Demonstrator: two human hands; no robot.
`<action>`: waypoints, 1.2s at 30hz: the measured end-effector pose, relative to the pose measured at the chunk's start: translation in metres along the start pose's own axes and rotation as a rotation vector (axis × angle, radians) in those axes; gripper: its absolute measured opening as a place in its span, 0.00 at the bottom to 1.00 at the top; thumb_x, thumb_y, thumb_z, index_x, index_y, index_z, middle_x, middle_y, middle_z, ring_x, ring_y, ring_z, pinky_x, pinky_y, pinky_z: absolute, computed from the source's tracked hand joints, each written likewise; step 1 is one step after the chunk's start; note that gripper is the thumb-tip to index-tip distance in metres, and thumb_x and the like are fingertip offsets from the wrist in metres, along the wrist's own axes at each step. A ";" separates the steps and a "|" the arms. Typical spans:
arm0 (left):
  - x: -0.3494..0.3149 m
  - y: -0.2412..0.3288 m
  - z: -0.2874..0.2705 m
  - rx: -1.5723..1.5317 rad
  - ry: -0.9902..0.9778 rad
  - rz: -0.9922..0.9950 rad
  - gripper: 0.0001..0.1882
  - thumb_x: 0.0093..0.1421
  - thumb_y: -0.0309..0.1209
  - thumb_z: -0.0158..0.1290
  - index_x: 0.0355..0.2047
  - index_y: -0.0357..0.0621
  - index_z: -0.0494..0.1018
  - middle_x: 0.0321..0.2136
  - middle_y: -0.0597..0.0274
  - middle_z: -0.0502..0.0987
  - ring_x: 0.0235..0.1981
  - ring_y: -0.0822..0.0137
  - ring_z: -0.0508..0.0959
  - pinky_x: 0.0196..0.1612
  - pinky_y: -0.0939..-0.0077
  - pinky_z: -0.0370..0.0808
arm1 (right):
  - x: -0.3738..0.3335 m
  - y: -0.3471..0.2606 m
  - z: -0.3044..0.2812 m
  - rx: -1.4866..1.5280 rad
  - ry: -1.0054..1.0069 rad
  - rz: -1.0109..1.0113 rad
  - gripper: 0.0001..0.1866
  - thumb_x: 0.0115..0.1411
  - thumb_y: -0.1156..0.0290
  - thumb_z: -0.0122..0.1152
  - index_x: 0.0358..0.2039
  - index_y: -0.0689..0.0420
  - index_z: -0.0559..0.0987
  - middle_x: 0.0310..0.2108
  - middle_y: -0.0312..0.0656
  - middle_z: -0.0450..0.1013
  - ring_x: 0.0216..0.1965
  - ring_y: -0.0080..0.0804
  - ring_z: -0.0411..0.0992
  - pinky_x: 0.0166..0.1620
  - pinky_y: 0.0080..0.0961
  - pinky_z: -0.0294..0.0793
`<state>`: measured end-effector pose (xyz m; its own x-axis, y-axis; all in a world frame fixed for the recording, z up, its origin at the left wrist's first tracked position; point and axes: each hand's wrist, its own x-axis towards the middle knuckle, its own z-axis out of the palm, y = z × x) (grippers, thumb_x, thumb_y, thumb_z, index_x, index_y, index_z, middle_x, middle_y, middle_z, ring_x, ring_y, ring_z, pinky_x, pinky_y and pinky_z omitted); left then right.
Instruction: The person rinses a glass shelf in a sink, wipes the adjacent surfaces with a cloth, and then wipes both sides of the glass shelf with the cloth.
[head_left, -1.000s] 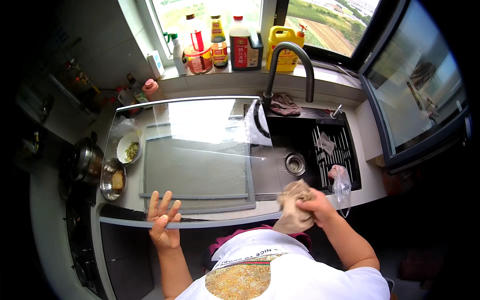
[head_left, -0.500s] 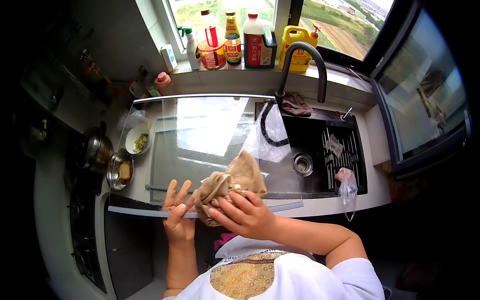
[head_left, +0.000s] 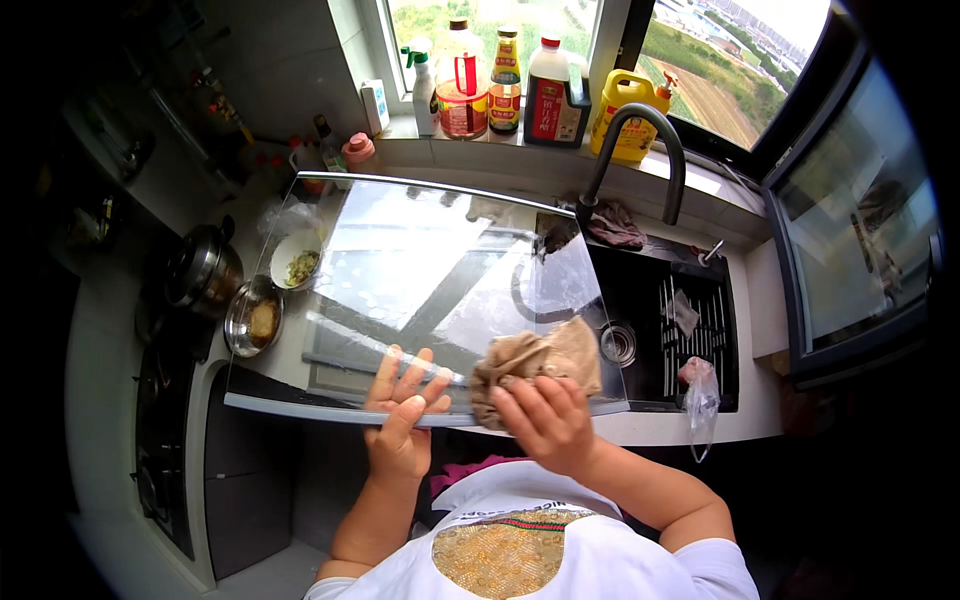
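A large clear glass panel with grey edge strips stands tilted over the counter and part of the sink. My left hand grips its near edge strip, left of the middle, with the thumb on my side and the fingers showing through the glass. A crumpled brown cloth lies against the panel's lower right part. Over the cloth, my right hand is closed and presses it to the glass. Part of the cloth is hidden under those fingers.
Right of the panel is a black sink with a dark curved faucet. A white bowl and a metal bowl of food stand left, beside a pot. Bottles line the windowsill; an open window sash juts in at right.
My right hand and the cloth have slid right along the panel's lower edge. The whole view has shifted, and the panel's tilt and reflections look different. My left hand still grips the edge.
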<state>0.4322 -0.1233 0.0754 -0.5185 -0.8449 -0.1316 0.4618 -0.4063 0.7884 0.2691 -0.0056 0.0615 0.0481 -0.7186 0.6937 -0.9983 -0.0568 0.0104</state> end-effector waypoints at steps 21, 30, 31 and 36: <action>-0.002 0.003 0.001 -0.035 0.117 0.020 0.39 0.50 0.20 0.48 0.64 0.36 0.48 0.56 0.36 0.62 0.50 0.46 0.73 0.47 0.59 0.74 | -0.013 0.018 -0.002 -0.029 -0.026 0.089 0.17 0.48 0.71 0.57 0.40 0.60 0.78 0.39 0.43 0.74 0.38 0.37 0.71 0.42 0.35 0.68; -0.005 0.000 0.005 0.011 0.089 0.046 0.37 0.50 0.21 0.46 0.62 0.30 0.50 0.55 0.38 0.63 0.54 0.52 0.68 0.59 0.59 0.64 | 0.033 -0.027 0.018 0.043 0.075 0.030 0.18 0.52 0.68 0.54 0.44 0.59 0.76 0.40 0.44 0.73 0.39 0.39 0.71 0.40 0.33 0.69; -0.005 -0.001 0.009 0.012 0.104 0.056 0.37 0.50 0.21 0.46 0.62 0.30 0.50 0.55 0.37 0.63 0.54 0.51 0.69 0.59 0.58 0.64 | 0.028 -0.020 0.015 0.033 0.076 0.030 0.19 0.52 0.68 0.54 0.44 0.59 0.76 0.40 0.45 0.73 0.39 0.39 0.71 0.41 0.33 0.69; -0.009 0.017 0.020 0.007 0.151 0.002 0.37 0.51 0.22 0.47 0.62 0.29 0.49 0.55 0.37 0.64 0.51 0.46 0.72 0.52 0.60 0.71 | 0.032 0.002 -0.003 -0.012 0.056 -0.104 0.17 0.49 0.69 0.57 0.40 0.60 0.77 0.35 0.44 0.74 0.34 0.36 0.72 0.36 0.29 0.70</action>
<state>0.4302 -0.1152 0.1021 -0.4033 -0.8885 -0.2188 0.4572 -0.4028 0.7929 0.2688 -0.0261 0.0859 0.1495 -0.6692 0.7279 -0.9884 -0.1199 0.0927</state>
